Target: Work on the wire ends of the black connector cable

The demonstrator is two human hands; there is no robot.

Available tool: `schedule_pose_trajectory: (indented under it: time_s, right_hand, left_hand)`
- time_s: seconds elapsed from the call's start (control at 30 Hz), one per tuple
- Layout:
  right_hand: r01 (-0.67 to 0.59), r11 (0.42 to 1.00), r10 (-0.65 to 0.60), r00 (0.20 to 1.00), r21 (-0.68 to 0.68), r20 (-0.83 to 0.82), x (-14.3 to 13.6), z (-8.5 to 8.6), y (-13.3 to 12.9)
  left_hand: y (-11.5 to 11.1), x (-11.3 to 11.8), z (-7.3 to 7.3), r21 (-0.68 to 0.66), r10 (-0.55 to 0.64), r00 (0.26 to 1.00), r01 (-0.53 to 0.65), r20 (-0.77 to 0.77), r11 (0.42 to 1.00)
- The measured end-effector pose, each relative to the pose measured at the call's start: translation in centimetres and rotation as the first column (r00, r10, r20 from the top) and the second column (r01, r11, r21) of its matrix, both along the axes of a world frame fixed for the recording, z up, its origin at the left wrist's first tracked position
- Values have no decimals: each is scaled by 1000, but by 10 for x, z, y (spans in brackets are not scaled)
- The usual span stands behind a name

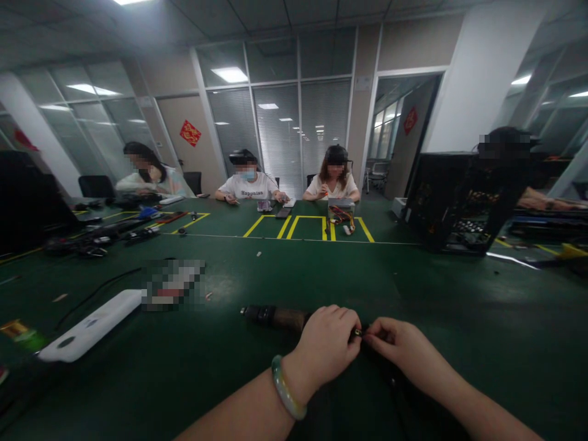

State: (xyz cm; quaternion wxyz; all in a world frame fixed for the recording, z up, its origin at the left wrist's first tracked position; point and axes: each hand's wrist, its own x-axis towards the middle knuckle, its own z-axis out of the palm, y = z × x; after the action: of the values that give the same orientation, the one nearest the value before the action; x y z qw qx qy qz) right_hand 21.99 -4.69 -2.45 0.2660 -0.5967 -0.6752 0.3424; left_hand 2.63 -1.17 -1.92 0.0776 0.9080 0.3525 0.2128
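Note:
A dark cylindrical tool point(287, 317) with a metal tip and a brown body lies across the green table in front of me, tip to the left. My left hand point(328, 343) is closed around its right end, and a green bangle circles that wrist. Between the fingertips of both hands shows a small dark piece with a bright spot point(357, 332); its kind is too small to make out. My right hand point(407, 349) has thumb and fingers pinched together at that piece. Beneath my hands, dark shapes merge with the shadow.
To the left lie a long white plastic object point(94, 324) and a thin black cable point(92, 288). A black computer case point(452, 205) stands at right. Across the table point(294, 275), several people sit near a metal box with coloured wires point(342, 213). Black cables point(87, 242) lie at far left.

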Motion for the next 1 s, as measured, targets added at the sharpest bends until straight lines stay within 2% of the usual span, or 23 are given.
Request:
schedule_pose_trajectory:
  time_s: [0.43,0.63,1.0]
  right_hand:
    - [-13,1000,13,1000,-12,14,1,-2,1]
    - [-9,1000,10,999,-20,42,-1,3,0]
    - [-13,1000,13,1000,16,8,-1,-1,1]
  left_hand:
    - [-1,0,0,-6,-6,999,6,51,1000]
    - [-1,1,-2,-2,-12,999,12,31,1000]
    - [-2,0,2,12,-41,999,41,18,999]
